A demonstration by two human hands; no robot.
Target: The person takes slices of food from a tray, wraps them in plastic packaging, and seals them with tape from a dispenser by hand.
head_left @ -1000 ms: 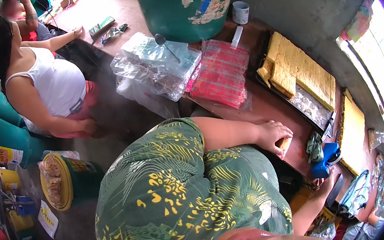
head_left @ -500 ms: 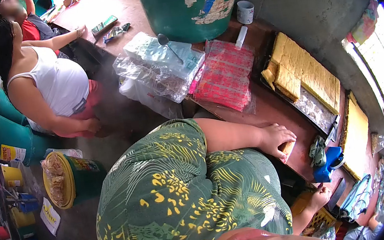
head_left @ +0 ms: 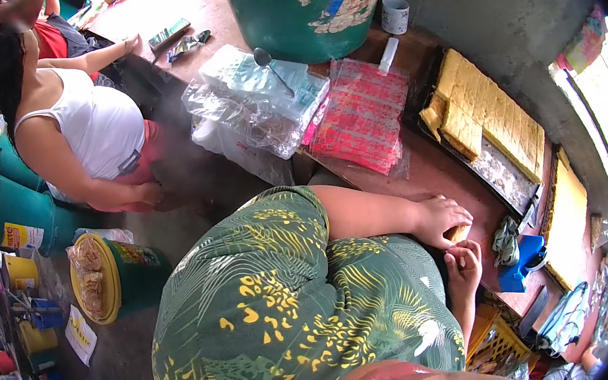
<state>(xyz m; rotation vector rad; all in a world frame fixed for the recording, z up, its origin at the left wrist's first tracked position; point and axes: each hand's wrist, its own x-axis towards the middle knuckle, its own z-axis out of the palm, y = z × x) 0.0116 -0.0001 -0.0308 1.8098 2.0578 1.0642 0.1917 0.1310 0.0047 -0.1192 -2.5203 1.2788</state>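
My left hand (head_left: 443, 220) is curled round a small brown-yellow piece (head_left: 459, 233), perhaps cake, at the table's near edge. Just below it is my right hand (head_left: 464, 261), its fingers bent towards the same piece; what they hold, if anything, is too small to make out. Beyond my hands lies a dark tray (head_left: 510, 184) with cut yellow cake (head_left: 492, 117) on it. A second slab of yellow cake (head_left: 566, 222) lies to the right. Nearer my right hand are a blue object (head_left: 518, 266) and a dark green cloth (head_left: 506, 241).
Red printed wrappers (head_left: 363, 114) and clear plastic bags (head_left: 254, 93) with a spoon (head_left: 274, 72) lie on the table (head_left: 439, 173). Behind stand a green drum (head_left: 297, 8) and a mug (head_left: 396, 14). A person in white (head_left: 88, 133) stands left, near a yellow-lidded bucket (head_left: 109, 275).
My right hand has come from beside the blue object, up and left, to just below my left hand. My left hand keeps hold of the piece. The view has shifted slightly.
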